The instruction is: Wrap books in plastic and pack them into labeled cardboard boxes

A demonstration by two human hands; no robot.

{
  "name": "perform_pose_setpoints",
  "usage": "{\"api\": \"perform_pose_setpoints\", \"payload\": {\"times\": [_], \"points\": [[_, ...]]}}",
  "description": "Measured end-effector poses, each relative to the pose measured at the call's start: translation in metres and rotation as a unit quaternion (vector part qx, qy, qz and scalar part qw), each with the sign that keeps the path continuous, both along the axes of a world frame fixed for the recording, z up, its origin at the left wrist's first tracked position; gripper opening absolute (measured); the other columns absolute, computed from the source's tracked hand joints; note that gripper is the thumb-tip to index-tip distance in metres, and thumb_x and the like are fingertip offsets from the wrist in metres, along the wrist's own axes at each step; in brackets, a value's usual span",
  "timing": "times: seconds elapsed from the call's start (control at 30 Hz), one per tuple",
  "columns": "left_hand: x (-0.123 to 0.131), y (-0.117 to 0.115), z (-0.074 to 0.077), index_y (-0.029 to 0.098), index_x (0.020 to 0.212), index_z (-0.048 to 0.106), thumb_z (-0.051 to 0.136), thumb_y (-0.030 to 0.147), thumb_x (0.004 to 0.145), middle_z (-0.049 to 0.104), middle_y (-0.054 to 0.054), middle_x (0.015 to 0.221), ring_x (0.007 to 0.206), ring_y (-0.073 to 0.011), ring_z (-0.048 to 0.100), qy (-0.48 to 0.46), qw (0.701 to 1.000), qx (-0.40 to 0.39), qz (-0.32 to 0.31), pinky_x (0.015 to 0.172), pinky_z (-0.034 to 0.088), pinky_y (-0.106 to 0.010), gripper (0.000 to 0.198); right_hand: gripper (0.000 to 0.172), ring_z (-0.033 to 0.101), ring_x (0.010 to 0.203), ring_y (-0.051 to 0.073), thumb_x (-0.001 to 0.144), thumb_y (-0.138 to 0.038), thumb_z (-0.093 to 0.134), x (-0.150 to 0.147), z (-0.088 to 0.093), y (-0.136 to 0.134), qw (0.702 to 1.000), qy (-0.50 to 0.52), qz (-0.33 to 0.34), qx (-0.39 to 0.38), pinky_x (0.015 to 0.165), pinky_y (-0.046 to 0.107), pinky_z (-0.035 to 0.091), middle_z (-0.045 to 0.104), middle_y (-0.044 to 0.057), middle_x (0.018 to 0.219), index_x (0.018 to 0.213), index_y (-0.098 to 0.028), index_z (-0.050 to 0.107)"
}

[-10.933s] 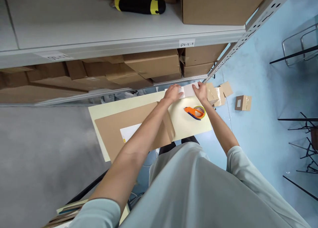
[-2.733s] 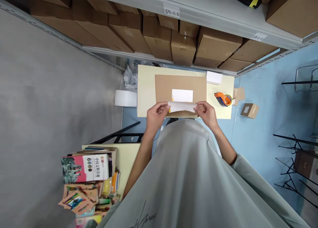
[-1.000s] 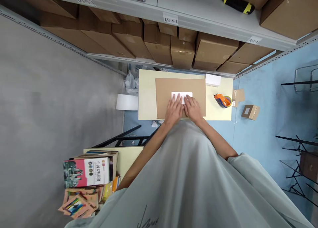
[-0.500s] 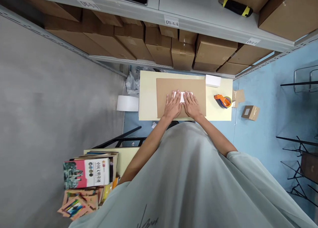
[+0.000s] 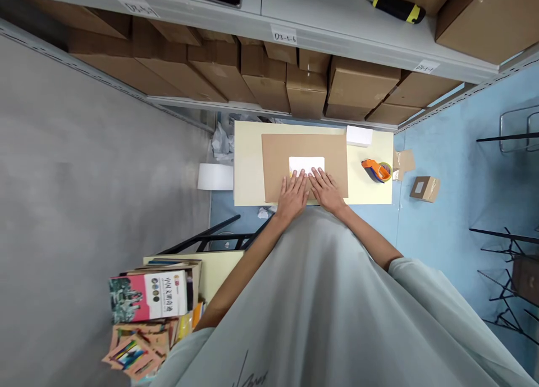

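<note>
Hands flat and open, your left hand [image 5: 293, 191] and right hand [image 5: 326, 189] lie side by side at frame centre, gripping nothing, fingertips on the lower edge of the white label [image 5: 306, 164] that sits mid-sheet on the brown cardboard [image 5: 278, 156] covering the pale yellow table [image 5: 247, 156]. An orange tape dispenser [image 5: 376, 171] rests to the right. Uneven palm pressure could, on this evidence, crease the label or skew it on the cardboard.

Open along bare table [image 5: 247, 162] left of cardboard sheet [image 5: 275, 156]. On right, narrowed by tape dispenser [image 5: 376, 171] and white box [image 5: 359, 135]. Behind, closed off by shelved cartons [image 5: 307, 89].
</note>
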State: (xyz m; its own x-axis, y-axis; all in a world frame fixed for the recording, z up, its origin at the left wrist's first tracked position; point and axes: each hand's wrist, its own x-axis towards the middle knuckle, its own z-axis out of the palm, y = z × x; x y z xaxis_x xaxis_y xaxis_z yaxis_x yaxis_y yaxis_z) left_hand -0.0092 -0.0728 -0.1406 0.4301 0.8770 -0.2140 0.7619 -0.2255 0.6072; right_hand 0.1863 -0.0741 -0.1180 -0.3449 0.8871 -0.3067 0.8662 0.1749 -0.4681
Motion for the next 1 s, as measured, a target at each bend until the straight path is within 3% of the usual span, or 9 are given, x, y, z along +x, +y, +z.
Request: {"api": "perform_pose_setpoints", "payload": {"times": [0.2, 0.4, 0.53, 0.63, 0.7, 0.77, 0.87, 1.0], "points": [[0.002, 0.031, -0.005, 0.011, 0.186, 0.025, 0.033, 0.045, 0.116, 0.020, -0.017, 0.194, 0.183, -0.0327, 0.013, 0.016, 0.998, 0.006, 0.061, 0.148, 0.000, -0.061, 0.078, 0.072, 0.018, 0.183, 0.028, 0.119, -0.035, 0.029, -0.009, -0.008, 0.025, 0.997, -0.028, -0.067, 0.005, 0.150, 0.053, 0.012, 0.021, 0.017, 0.193, 0.184, -0.004, 0.031], [0.006, 0.049, -0.004, 0.014, 0.185, 0.030, 0.037, 0.058, 0.116, 0.021, -0.018, 0.194, 0.183, -0.0335, 0.011, -0.006, 0.998, 0.007, 0.066, 0.147, -0.002, -0.062, 0.082, 0.073, 0.015, 0.183, 0.029, 0.120, -0.037, 0.029, -0.014, -0.012, 0.040, 0.996, -0.027, -0.076, 0.023, 0.149, 0.052, 0.010, 0.018, 0.018, 0.194, 0.184, -0.003, 0.028], [-0.023, 0.037, -0.004, 0.015, 0.183, 0.035, 0.045, 0.063, 0.113, 0.022, -0.019, 0.193, 0.183, -0.0369, 0.009, 0.009, 0.996, -0.003, 0.086, 0.147, -0.001, -0.064, 0.085, 0.071, 0.016, 0.183, 0.029, 0.120, -0.040, 0.032, 0.015, -0.012, 0.025, 0.995, -0.024, -0.095, 0.025, 0.149, 0.054, 0.011, 0.021, 0.016, 0.194, 0.183, -0.009, 0.034], [-0.061, 0.024, -0.013, 0.012, 0.182, 0.034, 0.059, 0.067, 0.108, 0.015, -0.024, 0.194, 0.183, -0.0407, 0.006, 0.002, 0.984, -0.027, 0.177, 0.147, 0.005, -0.067, 0.096, 0.078, 0.017, 0.183, 0.034, 0.118, -0.050, 0.041, 0.054, -0.014, 0.007, 0.978, -0.010, -0.209, 0.025, 0.148, 0.061, 0.016, 0.021, 0.023, 0.193, 0.182, -0.007, 0.034], [-0.082, 0.015, -0.020, 0.011, 0.182, 0.031, 0.073, 0.069, 0.099, 0.018, -0.029, 0.192, 0.182, -0.0421, 0.016, -0.037, 0.956, -0.075, 0.282, 0.146, 0.018, -0.065, 0.109, 0.088, 0.025, 0.181, 0.037, 0.114, -0.059, 0.051, 0.077, -0.017, -0.006, 0.950, 0.030, -0.310, 0.008, 0.145, 0.064, 0.026, 0.027, 0.027, 0.191, 0.182, -0.006, 0.033], [-0.093, 0.004, -0.027, 0.014, 0.178, 0.038, 0.081, 0.067, 0.094, 0.037, -0.031, 0.186, 0.175, -0.0410, 0.038, -0.102, 0.926, -0.144, 0.335, 0.142, 0.033, -0.061, 0.109, 0.096, 0.041, 0.174, 0.037, 0.107, -0.066, 0.063, 0.091, -0.020, -0.020, 0.931, 0.106, -0.344, -0.050, 0.141, 0.061, 0.037, 0.041, 0.025, 0.186, 0.182, -0.013, 0.035], [-0.092, -0.010, -0.026, 0.021, 0.167, 0.052, 0.085, 0.065, 0.089, 0.065, -0.023, 0.167, 0.157, -0.0347, 0.064, -0.192, 0.903, -0.212, 0.321, 0.134, 0.048, -0.056, 0.096, 0.104, 0.062, 0.159, 0.032, 0.097, -0.069, 0.078, 0.093, -0.019, -0.036, 0.917, 0.217, -0.314, -0.113, 0.133, 0.054, 0.049, 0.061, 0.018, 0.174, 0.182, -0.022, 0.039], [-0.090, -0.016, -0.005, 0.023, 0.152, 0.064, 0.084, 0.067, 0.090, 0.074, -0.016, 0.151, 0.146, -0.0309, 0.071, -0.212, 0.908, -0.178, 0.315, 0.130, 0.054, -0.053, 0.079, 0.097, 0.067, 0.152, 0.033, 0.097, -0.071, 0.075, 0.087, 0.002, -0.036, 0.912, 0.238, -0.329, -0.056, 0.133, 0.055, 0.049, 0.071, 0.017, 0.162, 0.175, -0.019, 0.051]]}}
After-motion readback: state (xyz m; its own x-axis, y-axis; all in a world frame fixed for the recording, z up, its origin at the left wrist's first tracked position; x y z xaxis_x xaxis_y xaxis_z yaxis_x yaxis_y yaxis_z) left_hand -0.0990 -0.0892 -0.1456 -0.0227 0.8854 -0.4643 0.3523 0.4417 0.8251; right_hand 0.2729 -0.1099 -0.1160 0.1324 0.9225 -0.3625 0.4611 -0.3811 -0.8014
